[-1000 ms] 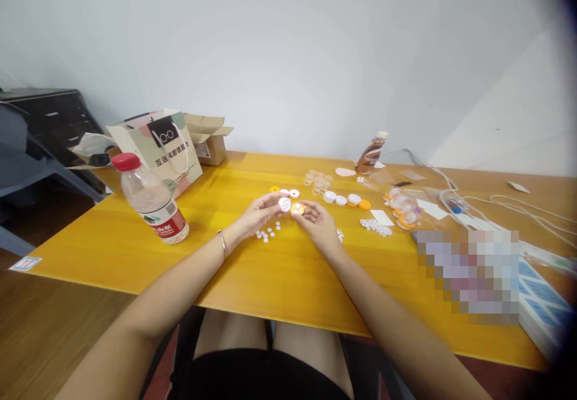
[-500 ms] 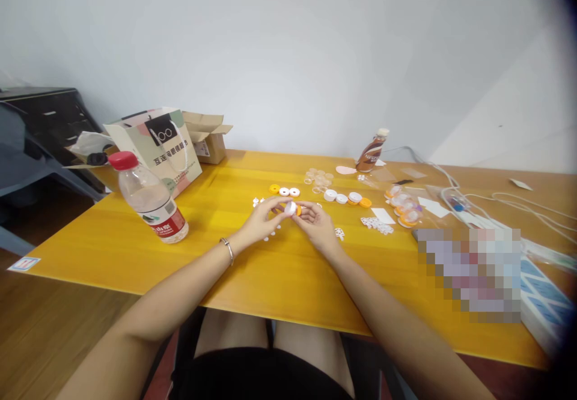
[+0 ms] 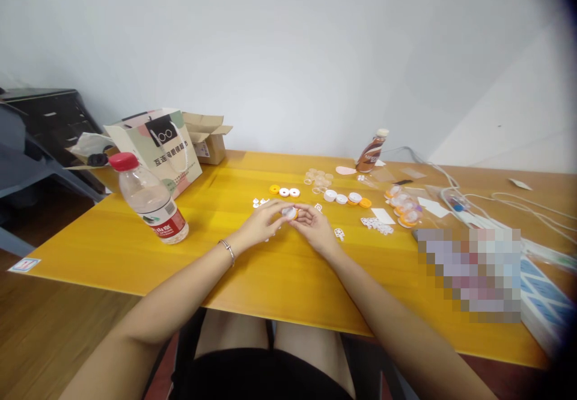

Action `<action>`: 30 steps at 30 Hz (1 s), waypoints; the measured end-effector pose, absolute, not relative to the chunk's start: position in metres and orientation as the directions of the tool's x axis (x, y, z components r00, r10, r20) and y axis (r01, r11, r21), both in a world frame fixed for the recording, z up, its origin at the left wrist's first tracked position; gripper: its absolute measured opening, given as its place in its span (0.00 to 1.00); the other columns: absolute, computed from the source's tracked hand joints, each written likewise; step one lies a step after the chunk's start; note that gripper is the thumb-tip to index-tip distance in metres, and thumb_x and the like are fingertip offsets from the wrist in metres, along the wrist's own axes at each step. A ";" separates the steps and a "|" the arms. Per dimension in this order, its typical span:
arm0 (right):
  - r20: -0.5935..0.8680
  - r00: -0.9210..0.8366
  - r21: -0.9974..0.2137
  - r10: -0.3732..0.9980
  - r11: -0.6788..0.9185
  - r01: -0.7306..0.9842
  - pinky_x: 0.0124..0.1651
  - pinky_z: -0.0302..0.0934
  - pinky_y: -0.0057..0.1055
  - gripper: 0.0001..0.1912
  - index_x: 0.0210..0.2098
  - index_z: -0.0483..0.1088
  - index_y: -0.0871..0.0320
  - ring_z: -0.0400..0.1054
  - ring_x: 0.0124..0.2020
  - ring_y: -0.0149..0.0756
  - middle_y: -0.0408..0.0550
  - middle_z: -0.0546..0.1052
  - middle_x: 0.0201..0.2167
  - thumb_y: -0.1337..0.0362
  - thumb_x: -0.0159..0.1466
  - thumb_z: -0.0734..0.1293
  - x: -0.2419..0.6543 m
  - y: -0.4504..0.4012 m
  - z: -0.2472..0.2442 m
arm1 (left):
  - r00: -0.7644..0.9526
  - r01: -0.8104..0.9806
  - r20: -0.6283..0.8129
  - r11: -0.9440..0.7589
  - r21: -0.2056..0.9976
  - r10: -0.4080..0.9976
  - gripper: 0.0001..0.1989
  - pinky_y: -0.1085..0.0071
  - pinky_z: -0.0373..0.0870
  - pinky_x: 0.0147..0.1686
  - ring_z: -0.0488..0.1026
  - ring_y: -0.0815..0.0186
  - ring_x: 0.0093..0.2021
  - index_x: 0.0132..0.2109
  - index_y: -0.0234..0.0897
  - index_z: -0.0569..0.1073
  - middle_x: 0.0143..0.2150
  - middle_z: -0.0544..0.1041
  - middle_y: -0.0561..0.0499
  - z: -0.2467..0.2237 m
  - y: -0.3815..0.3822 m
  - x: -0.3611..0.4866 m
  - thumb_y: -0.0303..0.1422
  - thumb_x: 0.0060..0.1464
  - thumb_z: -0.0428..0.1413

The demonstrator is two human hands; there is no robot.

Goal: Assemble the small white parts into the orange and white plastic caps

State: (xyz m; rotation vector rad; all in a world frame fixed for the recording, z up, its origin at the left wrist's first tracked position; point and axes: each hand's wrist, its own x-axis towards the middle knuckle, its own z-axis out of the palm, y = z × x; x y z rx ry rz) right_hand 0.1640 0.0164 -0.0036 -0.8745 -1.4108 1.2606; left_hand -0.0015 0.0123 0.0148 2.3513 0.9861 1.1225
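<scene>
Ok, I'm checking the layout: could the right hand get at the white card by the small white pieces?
Probably yes: nothing tall stands between the right hand and the white card, though that hand holds the white-and-orange piece.

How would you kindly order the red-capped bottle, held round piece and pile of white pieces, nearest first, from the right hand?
1. Round piece: between left hand and right hand.
2. Pile of white pieces: on the right.
3. Red-capped bottle: far left.
</scene>
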 end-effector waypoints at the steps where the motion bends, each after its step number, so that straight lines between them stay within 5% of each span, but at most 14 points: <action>1: 0.209 -0.230 -0.976 0.950 0.189 -0.108 0.45 0.61 0.34 0.19 0.38 0.65 0.56 0.69 0.33 0.31 0.43 0.74 0.30 0.65 0.47 0.70 0.164 0.016 -0.004 | 0.448 0.439 0.531 -0.694 0.570 0.719 0.17 0.65 0.61 0.49 0.66 0.64 0.46 0.51 0.40 0.66 0.46 0.70 0.45 0.015 0.012 -0.002 0.30 0.54 0.50; 20: 0.184 -0.220 -0.981 0.958 0.166 -0.100 0.42 0.61 0.33 0.15 0.30 0.64 0.57 0.69 0.31 0.31 0.42 0.74 0.28 0.67 0.44 0.71 0.164 0.014 -0.002 | 0.501 0.393 0.473 -0.677 0.622 0.725 0.15 0.70 0.62 0.46 0.69 0.67 0.42 0.47 0.37 0.71 0.43 0.73 0.47 0.023 0.016 -0.010 0.30 0.50 0.53; 30: 0.069 -0.326 -0.989 0.943 0.022 -0.147 0.39 0.62 0.31 0.13 0.30 0.68 0.58 0.69 0.28 0.29 0.43 0.75 0.27 0.65 0.45 0.71 0.166 0.015 -0.006 | 0.379 0.354 0.204 -0.345 0.869 0.903 0.15 0.74 0.68 0.33 0.72 0.68 0.31 0.38 0.30 0.74 0.32 0.76 0.46 0.017 0.021 -0.011 0.36 0.44 0.58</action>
